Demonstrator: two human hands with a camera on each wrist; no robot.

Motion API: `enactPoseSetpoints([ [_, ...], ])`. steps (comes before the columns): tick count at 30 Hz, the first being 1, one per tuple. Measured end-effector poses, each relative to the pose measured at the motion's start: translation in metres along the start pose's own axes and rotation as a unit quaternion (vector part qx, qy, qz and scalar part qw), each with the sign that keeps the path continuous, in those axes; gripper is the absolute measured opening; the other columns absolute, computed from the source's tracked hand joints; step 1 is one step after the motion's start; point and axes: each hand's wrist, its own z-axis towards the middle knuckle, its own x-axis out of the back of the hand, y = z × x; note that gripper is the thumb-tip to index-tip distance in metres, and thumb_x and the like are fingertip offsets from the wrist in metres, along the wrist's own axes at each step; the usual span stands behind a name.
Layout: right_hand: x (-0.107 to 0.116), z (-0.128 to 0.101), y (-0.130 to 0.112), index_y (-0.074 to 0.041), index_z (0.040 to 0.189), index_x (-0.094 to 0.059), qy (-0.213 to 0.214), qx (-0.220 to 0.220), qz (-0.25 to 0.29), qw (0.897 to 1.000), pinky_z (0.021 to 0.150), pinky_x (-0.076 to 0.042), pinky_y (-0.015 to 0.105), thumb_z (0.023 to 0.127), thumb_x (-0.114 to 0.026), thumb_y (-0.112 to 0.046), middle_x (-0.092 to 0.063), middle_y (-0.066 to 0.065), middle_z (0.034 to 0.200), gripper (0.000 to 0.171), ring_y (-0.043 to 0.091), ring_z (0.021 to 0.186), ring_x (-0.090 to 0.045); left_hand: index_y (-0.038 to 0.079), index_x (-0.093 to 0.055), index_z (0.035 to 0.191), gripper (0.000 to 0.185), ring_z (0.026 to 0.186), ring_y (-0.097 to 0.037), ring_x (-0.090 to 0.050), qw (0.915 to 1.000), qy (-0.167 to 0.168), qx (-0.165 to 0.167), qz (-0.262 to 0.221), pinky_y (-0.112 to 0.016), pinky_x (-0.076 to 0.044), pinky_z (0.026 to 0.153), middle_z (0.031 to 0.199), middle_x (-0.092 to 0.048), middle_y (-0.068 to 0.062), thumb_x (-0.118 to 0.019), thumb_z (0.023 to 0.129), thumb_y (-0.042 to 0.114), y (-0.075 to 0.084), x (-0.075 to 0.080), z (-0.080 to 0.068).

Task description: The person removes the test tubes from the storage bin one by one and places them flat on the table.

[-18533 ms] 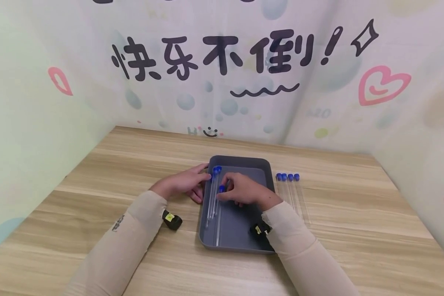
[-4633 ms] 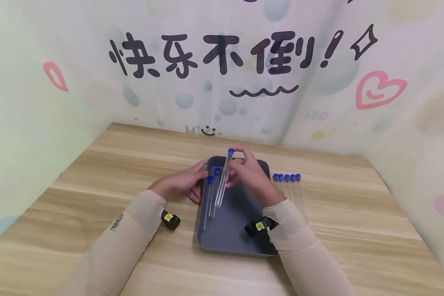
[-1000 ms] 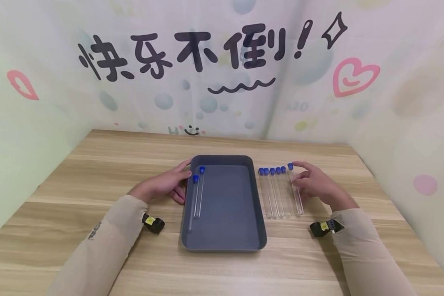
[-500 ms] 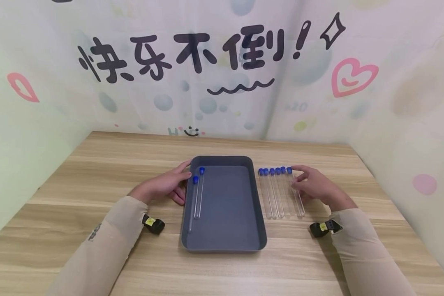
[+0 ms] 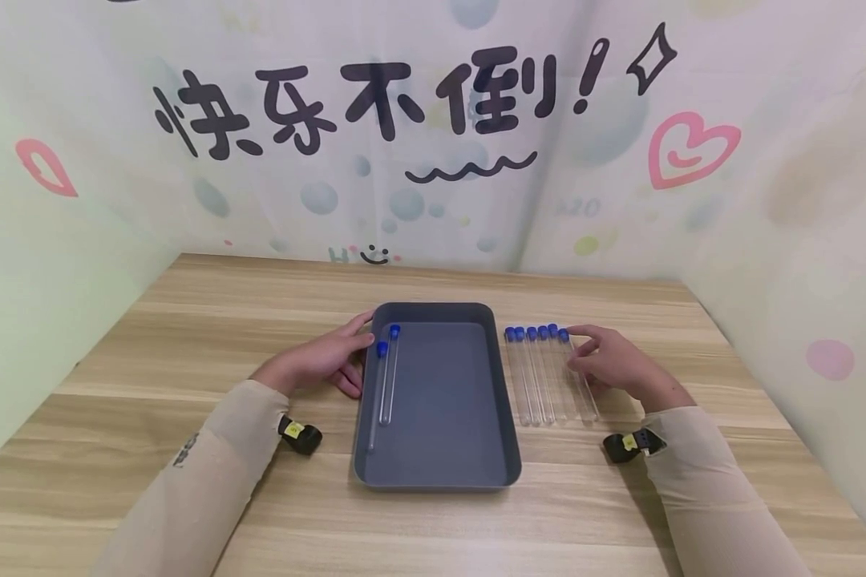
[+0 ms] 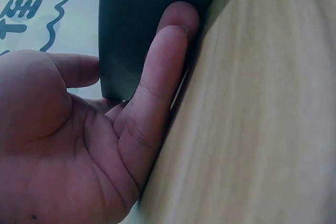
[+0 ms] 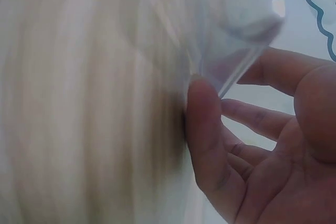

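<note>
While my right hand (image 5: 613, 365) rests on the wooden table (image 5: 188, 336) with its fingers loosely spread, their tips touch the rightmost test tube (image 5: 576, 377) of the row of blue-capped tubes (image 5: 541, 377) lying just right of the grey tray (image 5: 440, 473). I am not gripping that tube, only touching its side. It lies flat with its long axis running near to far, blue cap (image 5: 564, 336) at the far end and rounded glass bottom toward me, so it sits directly left of my fingertips, parallel to its neighbours and touching or nearly touching the next one. In the right wrist view the clear tube (image 7: 236, 40) crosses just above my fingers (image 7: 205, 124), though much of that picture is blurred. My left hand (image 5: 317, 365) is well apart from the row, open, its straight fingers pressed against the tray's left wall (image 6: 131, 30). Inside the tray two more capped tubes (image 5: 384, 385) lie along the left side, also near to far.
</note>
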Motion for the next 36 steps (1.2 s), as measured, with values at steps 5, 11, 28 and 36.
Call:
enactPoseSetpoints([
  [5,0.000,0.002,0.000,0.000,0.155,-0.028,-0.003,0.005,0.011,1.000,0.064,-0.063,0.036,0.096,-0.061,-0.011,-0.052,0.030,0.128,0.068,0.019,0.078,-0.062,0.042,-0.001,0.160,0.055,0.077,-0.025,-0.071,1.0000,0.001,-0.002,0.002,-0.039,-0.063,0.069,0.117,-0.054,-0.026,-0.025,0.111,0.035,-0.001,0.001,-0.001],
  [11,0.001,0.003,0.001,0.000,0.155,-0.028,-0.006,0.010,0.012,1.000,0.064,-0.063,0.037,0.097,-0.061,-0.011,-0.051,0.032,0.129,0.068,0.018,0.073,-0.062,0.042,-0.001,0.160,0.055,0.076,-0.025,-0.070,1.0000,0.001,-0.001,-0.002,-0.039,-0.063,0.069,0.116,-0.055,-0.025,-0.025,0.111,0.035,-0.002,0.001,0.000],
  [28,0.002,-0.004,-0.012,-0.002,0.148,-0.042,0.062,0.033,-0.023,0.997,0.062,-0.057,0.033,0.100,-0.057,-0.021,-0.057,0.030,0.123,0.053,0.023,0.072,-0.060,0.043,-0.001,0.159,0.055,0.078,-0.027,-0.070,0.9999,0.003,0.006,-0.008,-0.041,-0.064,0.071,0.127,-0.049,-0.028,-0.026,0.111,0.035,-0.002,0.002,0.000],
  [36,-0.003,-0.016,-0.035,-0.007,0.147,-0.045,0.080,0.076,-0.016,0.994,0.059,-0.058,0.034,0.101,-0.057,-0.020,-0.058,0.027,0.123,0.048,0.026,0.072,-0.062,0.045,-0.003,0.159,0.054,0.079,-0.028,-0.070,0.9999,0.008,0.005,-0.011,-0.041,-0.064,0.071,0.130,-0.048,-0.028,-0.026,0.111,0.036,0.000,0.000,0.000],
])
